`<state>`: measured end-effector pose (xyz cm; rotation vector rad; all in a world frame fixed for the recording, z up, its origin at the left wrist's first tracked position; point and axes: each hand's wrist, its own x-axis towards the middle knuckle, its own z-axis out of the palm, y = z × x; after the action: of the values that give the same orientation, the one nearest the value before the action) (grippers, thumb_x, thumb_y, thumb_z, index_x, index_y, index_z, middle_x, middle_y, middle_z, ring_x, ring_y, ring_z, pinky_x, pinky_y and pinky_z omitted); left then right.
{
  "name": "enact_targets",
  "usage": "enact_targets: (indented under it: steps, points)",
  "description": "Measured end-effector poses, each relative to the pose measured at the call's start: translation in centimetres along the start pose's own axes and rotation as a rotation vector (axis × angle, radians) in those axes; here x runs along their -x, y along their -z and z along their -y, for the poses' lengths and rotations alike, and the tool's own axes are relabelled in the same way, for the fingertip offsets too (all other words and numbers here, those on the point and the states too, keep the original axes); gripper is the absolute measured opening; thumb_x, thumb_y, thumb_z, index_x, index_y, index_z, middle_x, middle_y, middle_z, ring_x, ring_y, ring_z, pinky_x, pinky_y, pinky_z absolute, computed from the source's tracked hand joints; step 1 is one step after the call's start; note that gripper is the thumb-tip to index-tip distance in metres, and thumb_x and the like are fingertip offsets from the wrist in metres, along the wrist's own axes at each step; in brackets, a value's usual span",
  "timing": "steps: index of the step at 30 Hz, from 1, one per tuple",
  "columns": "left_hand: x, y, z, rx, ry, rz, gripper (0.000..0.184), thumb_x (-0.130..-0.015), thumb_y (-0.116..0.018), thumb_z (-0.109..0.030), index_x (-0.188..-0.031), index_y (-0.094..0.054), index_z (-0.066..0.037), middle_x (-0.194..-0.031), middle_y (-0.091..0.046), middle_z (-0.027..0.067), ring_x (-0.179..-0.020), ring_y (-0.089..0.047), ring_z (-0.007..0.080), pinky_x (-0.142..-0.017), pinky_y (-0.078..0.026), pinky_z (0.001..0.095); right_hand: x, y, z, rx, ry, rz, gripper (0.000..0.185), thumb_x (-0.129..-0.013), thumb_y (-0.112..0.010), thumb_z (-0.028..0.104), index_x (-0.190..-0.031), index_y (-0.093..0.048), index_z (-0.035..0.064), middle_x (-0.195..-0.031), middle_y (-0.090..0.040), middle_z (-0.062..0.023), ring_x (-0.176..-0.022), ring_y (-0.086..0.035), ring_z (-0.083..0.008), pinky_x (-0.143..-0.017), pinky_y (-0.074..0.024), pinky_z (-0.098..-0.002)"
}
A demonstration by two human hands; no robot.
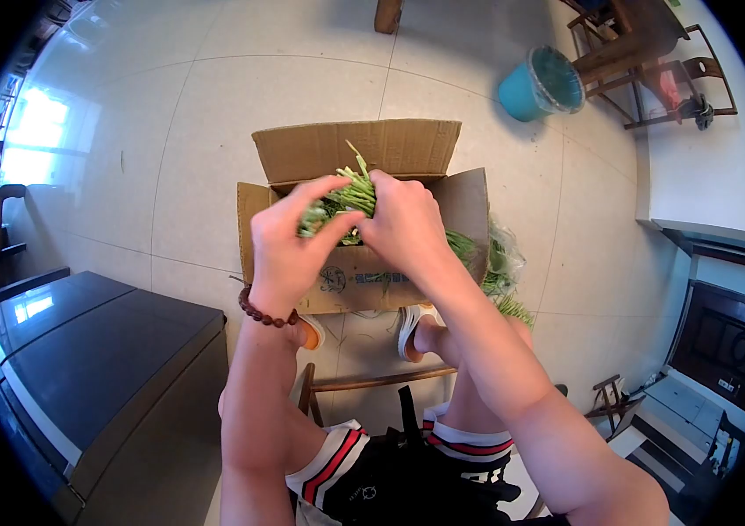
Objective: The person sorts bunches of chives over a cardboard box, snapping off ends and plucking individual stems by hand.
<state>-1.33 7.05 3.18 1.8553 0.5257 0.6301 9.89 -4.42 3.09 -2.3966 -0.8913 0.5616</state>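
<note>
Pale tiled floor (pixel 241 114) is running under everything; round blue plastic bucket (pixel 526 92) is sitting upper right. Open brown rectangular cardboard box (pixel 355 147) is standing just ahead of the feet. Bundle of thin green plant stems (pixel 356 193) is hanging over the box opening. Right hand (pixel 403 219) is clamping the bundle. Left hand (pixel 289 223) is curving at its left side, thumb and fingers apart; can't tell contact. More leafy greens (pixel 501 259) are lying beside the box's right flap.
</note>
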Motion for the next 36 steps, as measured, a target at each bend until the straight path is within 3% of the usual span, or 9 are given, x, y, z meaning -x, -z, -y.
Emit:
enact_targets:
  steps: [6,10,16,21,23,24,28,30,36]
  points:
    - [0.4,0.1,0.8,-0.165,-0.203,0.075,0.015,-0.085,-0.077,-0.004,-0.099,-0.073,-0.003,-0.090,-0.074,0.0109,-0.077,-0.071,0.0205,-0.069,-0.055,0.0299,0.1,-0.5,0.2,0.038,0.014,0.025,0.025,-0.079,-0.076,0.016,-0.094,-0.064,-0.0007,-0.077,-0.068,-0.0239,-0.079,-0.067,-0.0453,-0.072,-0.0549,-0.0520]
    - [0.2,1.3,1.2,0.003,0.174,-0.147,0.010,-0.089,-0.076,-0.008,-0.098,-0.073,-0.004,-0.077,-0.068,0.0017,-0.066,-0.057,0.0084,-0.061,-0.046,0.0248,0.0,-0.8,-0.3,0.018,0.015,0.022,0.027,-0.079,-0.077,0.017,-0.095,-0.065,-0.0004,-0.078,-0.069,-0.0245,-0.079,-0.067,-0.0459,-0.070,-0.0546,-0.0523]
    - [0.4,1.4,2.4,-0.061,0.297,0.011,0.014,-0.095,-0.071,-0.014,-0.103,-0.073,-0.004,-0.072,-0.063,-0.0025,-0.065,-0.050,0.0043,-0.061,-0.043,0.0241,-0.6,-0.1,0.3,-0.240,-0.098,0.048,0.027,-0.083,-0.077,0.011,-0.106,-0.069,-0.0001,-0.074,-0.071,-0.0146,-0.072,-0.072,-0.0287,-0.066,-0.0561,-0.0411]
    - [0.0,0.6,3.5,0.097,0.106,-0.075,0.022,-0.102,-0.063,-0.021,-0.114,-0.071,-0.004,-0.066,-0.057,-0.0056,-0.059,-0.049,0.0031,-0.055,-0.040,0.0224,-0.7,-1.2,-0.1,-0.441,0.161,0.026,0.028,-0.083,-0.078,0.009,-0.107,-0.068,-0.0015,-0.078,-0.072,-0.0115,-0.067,-0.065,-0.0116,-0.064,-0.0528,-0.0319]
    - [-0.4,2.2,1.0,0.633,0.647,0.031,0.032,-0.107,-0.055,-0.027,-0.127,-0.064,-0.002,-0.067,-0.046,-0.0091,-0.052,-0.036,-0.0006,-0.048,-0.030,0.0185,-0.3,-0.1,0.9,-0.486,0.134,0.095,0.028,-0.082,-0.078,0.009,-0.106,-0.068,-0.0017,-0.080,-0.072,-0.0117,-0.068,-0.064,-0.0123,-0.066,-0.0527,-0.0317]
    - [-0.5,2.0,0.6,0.633,0.614,0.026,0.036,-0.108,-0.053,-0.031,-0.130,-0.061,-0.004,-0.065,-0.030,-0.0109,-0.049,-0.022,-0.0017,-0.044,-0.018,0.0189,-0.3,0.3,1.2,-0.530,0.108,0.163,0.028,-0.081,-0.079,0.008,-0.106,-0.068,-0.0018,-0.082,-0.072,-0.0120,-0.070,-0.063,-0.0130,-0.069,-0.0526,-0.0315]
    - [-0.6,2.9,0.3,0.663,0.581,0.057,0.034,-0.106,-0.057,-0.029,-0.128,-0.063,-0.003,-0.064,-0.036,-0.0111,-0.049,-0.026,-0.0019,-0.045,-0.021,0.0190,-0.2,0.1,0.8,-0.470,0.251,0.208,0.029,-0.079,-0.080,0.007,-0.105,-0.068,-0.0021,-0.082,-0.073,-0.0117,-0.074,-0.064,-0.0139,-0.073,-0.0529,-0.0323]
    - [-0.6,3.0,-0.2,0.642,0.598,0.073,0.026,-0.102,-0.064,-0.026,-0.115,-0.071,-0.004,-0.068,-0.049,-0.0104,-0.051,-0.031,-0.0017,-0.046,-0.022,0.0201,0.1,0.3,1.2,-0.567,0.267,0.297,0.029,-0.076,-0.080,0.010,-0.098,-0.068,-0.0026,-0.086,-0.071,-0.0216,-0.076,-0.068,-0.0361,-0.071,-0.0529,-0.0392]
    - [-0.8,3.1,0.3,0.639,0.565,0.007,0.020,-0.103,-0.063,-0.022,-0.109,-0.067,-0.002,-0.070,-0.053,-0.0067,-0.047,-0.028,-0.0014,-0.044,-0.023,0.0204,0.2,0.5,1.4,-0.662,0.278,0.389,0.030,-0.078,-0.082,0.012,-0.098,-0.067,-0.0038,-0.079,-0.071,-0.0140,-0.069,-0.062,-0.0183,-0.070,-0.0515,-0.0339]
